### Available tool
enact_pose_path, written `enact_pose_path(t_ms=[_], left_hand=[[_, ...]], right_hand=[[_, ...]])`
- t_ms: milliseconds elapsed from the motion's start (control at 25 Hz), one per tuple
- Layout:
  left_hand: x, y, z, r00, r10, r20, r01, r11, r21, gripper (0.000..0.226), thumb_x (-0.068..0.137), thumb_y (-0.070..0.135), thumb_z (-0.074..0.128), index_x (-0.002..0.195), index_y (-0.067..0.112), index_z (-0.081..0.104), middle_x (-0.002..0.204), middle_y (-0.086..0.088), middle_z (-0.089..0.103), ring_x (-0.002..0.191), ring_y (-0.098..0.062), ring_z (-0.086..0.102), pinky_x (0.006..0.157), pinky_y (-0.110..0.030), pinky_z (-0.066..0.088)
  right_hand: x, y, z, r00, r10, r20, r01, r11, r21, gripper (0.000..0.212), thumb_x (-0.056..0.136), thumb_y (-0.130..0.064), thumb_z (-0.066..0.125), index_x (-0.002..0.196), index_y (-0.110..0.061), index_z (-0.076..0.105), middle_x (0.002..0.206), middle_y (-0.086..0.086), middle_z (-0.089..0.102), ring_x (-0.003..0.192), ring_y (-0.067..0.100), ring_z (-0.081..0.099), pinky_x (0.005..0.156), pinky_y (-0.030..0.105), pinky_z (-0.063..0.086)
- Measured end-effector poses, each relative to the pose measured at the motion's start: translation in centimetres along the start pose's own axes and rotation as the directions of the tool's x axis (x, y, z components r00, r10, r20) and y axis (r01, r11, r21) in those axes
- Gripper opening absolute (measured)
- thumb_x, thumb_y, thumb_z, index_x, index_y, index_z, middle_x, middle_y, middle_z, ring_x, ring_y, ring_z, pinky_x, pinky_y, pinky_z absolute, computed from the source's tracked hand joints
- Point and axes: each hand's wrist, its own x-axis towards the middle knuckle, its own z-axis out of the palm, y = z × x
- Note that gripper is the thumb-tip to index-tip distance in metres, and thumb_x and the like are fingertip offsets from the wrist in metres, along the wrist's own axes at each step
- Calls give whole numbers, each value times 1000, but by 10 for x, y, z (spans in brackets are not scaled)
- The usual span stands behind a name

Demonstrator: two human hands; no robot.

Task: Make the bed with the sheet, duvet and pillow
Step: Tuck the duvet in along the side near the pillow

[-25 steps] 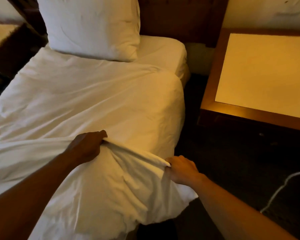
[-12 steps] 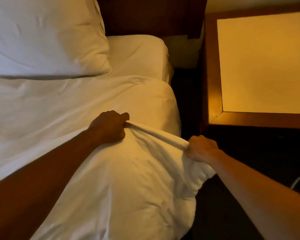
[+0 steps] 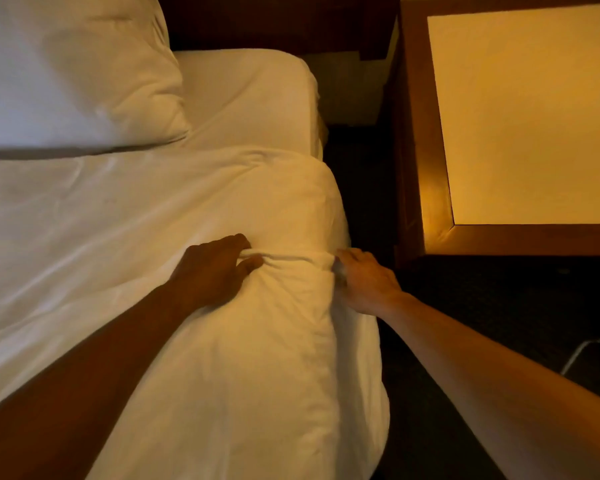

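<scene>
A white duvet (image 3: pixel 125 216) covers most of the bed and hangs over its right side. My left hand (image 3: pixel 215 268) lies on top of it and pinches a fold of the cloth between thumb and fingers. My right hand (image 3: pixel 364 278) grips the same fold at the bed's right edge, a short way from the left hand. A white pillow (image 3: pixel 66 74) leans at the head of the bed, upper left. The fitted white sheet (image 3: pixel 250 102) shows bare beside the pillow, above the duvet's top edge.
A wooden bedside table (image 3: pixel 420 161) with a pale top stands close on the right, a narrow dark gap between it and the bed. The dark headboard (image 3: pixel 274 19) runs along the top. A white cable (image 3: pixel 582 351) lies on the dark carpet at right.
Both hands have carried the gripped duvet fold up the bed toward the pillow. The fold has flattened onto the mattress, and the hands have come closer together.
</scene>
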Motion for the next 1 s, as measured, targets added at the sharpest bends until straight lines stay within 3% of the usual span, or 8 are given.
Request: enact_pose_path(t_ms=[120,280,400,480,640,760,920,1000], left_hand=[[-14,-27,-14,986,-102,130,100,995,22,52,88,70,33,119,30,49,118,1,61,106,-23,57,83,-35,42],[-37,-74,-33,884,-242,399,299,950,-88,88,68,92,23,127,32,49,132,-2,54,115,-23,52,98,-39,42],[-47,-93,-41,804,-314,504,390,920,-49,74,90,65,43,148,20,33,157,-5,27,142,-24,27,116,-37,22],[-44,-101,-38,776,-330,537,382,924,15,68,95,53,44,151,18,26,159,-5,19,146,-23,19,117,-35,16],[-36,-104,-28,767,-363,530,447,894,-34,61,99,40,48,150,14,28,158,-8,20,146,-24,18,117,-33,14],[-41,-103,-26,809,-433,398,491,870,-51,51,98,33,51,144,13,41,153,-10,34,142,-27,28,116,-35,21],[-28,-100,-57,835,-458,305,504,859,-88,24,91,20,62,112,12,68,122,-14,61,115,-32,54,97,-39,42],[-14,-91,-82,860,-434,271,478,869,-126,12,88,14,65,87,24,71,96,-8,67,97,-35,61,81,-39,47]], right_hand=[[5,-16,-11,999,-52,14,51,998,36,55,97,-27,45,147,-21,25,152,2,30,137,25,32,105,45,39],[10,-24,-25,997,-58,50,58,998,-2,48,94,-31,49,140,-24,36,141,3,44,129,26,41,98,44,43],[13,-24,-33,987,-77,139,92,990,-105,49,92,-26,52,139,-23,39,132,7,47,126,28,41,97,42,43],[20,-23,-39,981,-91,170,116,983,-139,47,91,-24,52,138,-23,43,129,7,48,125,28,40,98,41,42],[35,-22,-55,959,-126,255,164,977,-134,48,92,-21,49,140,-24,44,140,3,44,131,26,39,106,38,38],[51,-24,-80,892,-189,411,307,920,-243,46,95,-25,49,141,-24,43,144,2,44,131,25,41,105,36,38],[75,-27,-107,823,-227,520,419,862,-286,45,91,-28,59,134,-25,49,136,3,50,123,27,48,94,35,41],[91,-27,-122,805,-230,547,437,853,-285,44,89,-25,60,132,-25,50,135,2,51,121,26,50,92,35,43]])
